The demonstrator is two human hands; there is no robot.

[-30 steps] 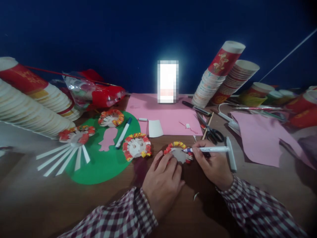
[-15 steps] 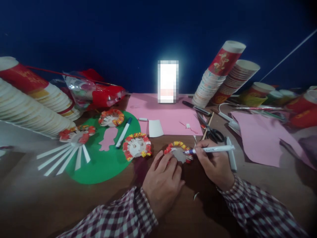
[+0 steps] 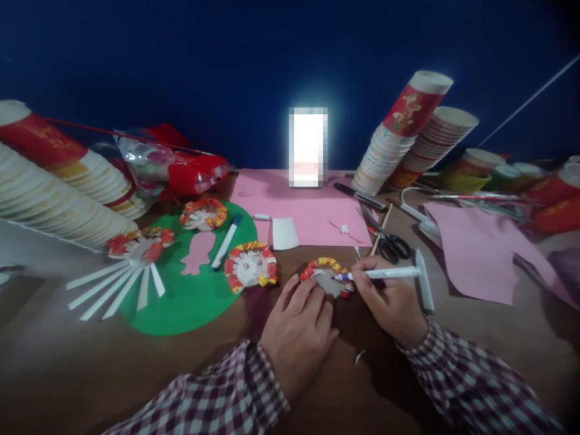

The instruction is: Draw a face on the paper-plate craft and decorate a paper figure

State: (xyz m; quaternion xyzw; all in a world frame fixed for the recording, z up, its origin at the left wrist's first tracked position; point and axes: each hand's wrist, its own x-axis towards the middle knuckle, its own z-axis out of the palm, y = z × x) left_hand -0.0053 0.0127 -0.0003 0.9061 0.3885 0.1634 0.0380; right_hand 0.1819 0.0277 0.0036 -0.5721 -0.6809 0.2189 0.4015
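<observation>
White plastic makes up the slim barrel of a marker with a purple tip point(image 3: 394, 273), pinched between the thumb and fingers of the right hand point(image 3: 392, 302). The tip points at the pale grey middle of a small round paper piece with a curled red-and-yellow rim point(image 3: 332, 289), lying on the brown table point(image 3: 326, 396) just left of that hand; whether it touches the paper cannot be made out. The left hand point(image 3: 296, 329) is palm down, its fingers loosely spread and slightly bent, fingertips laid over the near-left edge of the same paper piece.

Left of these fingertips is a similar curled-rim disc bearing a drawn face point(image 3: 249, 270), and farther left a large green paper circle point(image 3: 181, 314). Just beside the right hand lies a white T-shaped piece point(image 3: 425, 284); beyond that hand are black-handled scissors point(image 3: 394, 249). A pink paper sheet point(image 3: 312, 211) spreads beyond both hands, and a tiny curled white scrap point(image 3: 359, 357) lies between the wrists.
</observation>
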